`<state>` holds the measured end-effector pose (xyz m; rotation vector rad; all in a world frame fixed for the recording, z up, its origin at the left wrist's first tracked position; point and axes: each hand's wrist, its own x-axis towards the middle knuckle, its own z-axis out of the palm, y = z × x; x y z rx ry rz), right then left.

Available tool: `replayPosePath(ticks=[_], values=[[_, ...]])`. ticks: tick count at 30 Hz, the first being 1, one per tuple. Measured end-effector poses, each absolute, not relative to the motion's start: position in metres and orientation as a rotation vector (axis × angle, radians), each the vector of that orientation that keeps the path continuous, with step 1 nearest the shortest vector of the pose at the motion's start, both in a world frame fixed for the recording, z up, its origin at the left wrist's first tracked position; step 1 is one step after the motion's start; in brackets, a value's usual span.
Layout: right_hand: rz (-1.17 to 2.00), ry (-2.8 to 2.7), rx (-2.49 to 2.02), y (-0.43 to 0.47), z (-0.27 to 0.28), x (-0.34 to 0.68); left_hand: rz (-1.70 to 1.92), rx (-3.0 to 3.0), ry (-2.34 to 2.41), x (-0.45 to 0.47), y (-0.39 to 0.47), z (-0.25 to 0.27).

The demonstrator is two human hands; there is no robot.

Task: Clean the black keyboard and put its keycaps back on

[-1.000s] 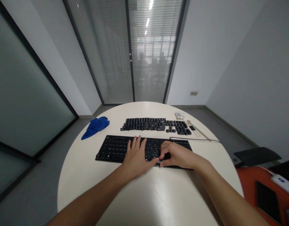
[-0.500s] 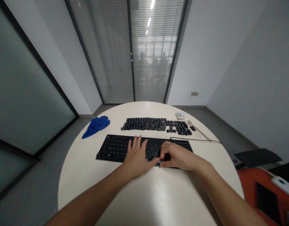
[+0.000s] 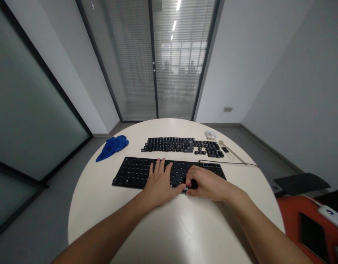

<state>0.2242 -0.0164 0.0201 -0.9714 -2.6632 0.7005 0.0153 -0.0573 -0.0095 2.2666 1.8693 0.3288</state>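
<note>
A black keyboard (image 3: 134, 172) with its keycaps off over much of its surface lies across the round table (image 3: 169, 231). My left hand (image 3: 160, 179) rests on its middle, fingers spread, the thumb reaching right along the front edge. Beside that thumb, my right hand (image 3: 203, 181) is curled in a pinch low on the keyboard, close to its front edge. Whatever sits between those fingertips is too small and hidden to make out. Behind the keyboard, loose black keycaps (image 3: 169, 144) are laid out in rows like a key layout.
A crumpled blue cloth (image 3: 113, 146) lies at the table's left. At the back right are a small clear bag (image 3: 211, 135), a thin stick-like tool (image 3: 235, 154) and a small black piece (image 3: 225, 149). The keyboard's cable (image 3: 240, 163) runs right. An orange surface holds a phone (image 3: 314, 234).
Almost nothing differs. My right hand has shifted very slightly left, its fingers still pinched near the keyboard's front edge. My left hand stays in place.
</note>
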Motion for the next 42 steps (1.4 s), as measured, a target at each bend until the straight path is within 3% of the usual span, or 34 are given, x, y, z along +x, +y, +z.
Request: replayPosePath(ticks=[11, 19, 21, 26, 30, 42], values=[[0.748, -2.649, -1.14, -0.015, 0.024, 0.223, 0.324, 2.278, 1.872, 0.015, -0.056, -0.01], [0.855, -2.606, -0.869, -0.006, 0.025, 0.231, 0.315, 2.329, 1.855, 0.013, -0.059, -0.011], [0.769, -2.543, -0.873, 0.0, 0.025, 0.236, 0.32, 2.347, 1.836, 0.012, -0.06, -0.011], [0.166, -2.285, -1.189, 0.03, 0.016, 0.253, 0.312, 2.372, 1.828, 0.009, -0.059, -0.012], [-0.069, -2.265, -1.363, 0.051, 0.001, 0.266, 0.31, 2.379, 1.827, 0.009, -0.058, -0.012], [-0.073, -2.316, -1.447, 0.072, -0.017, 0.259, 0.275, 2.384, 1.804, 0.003, -0.059, -0.008]])
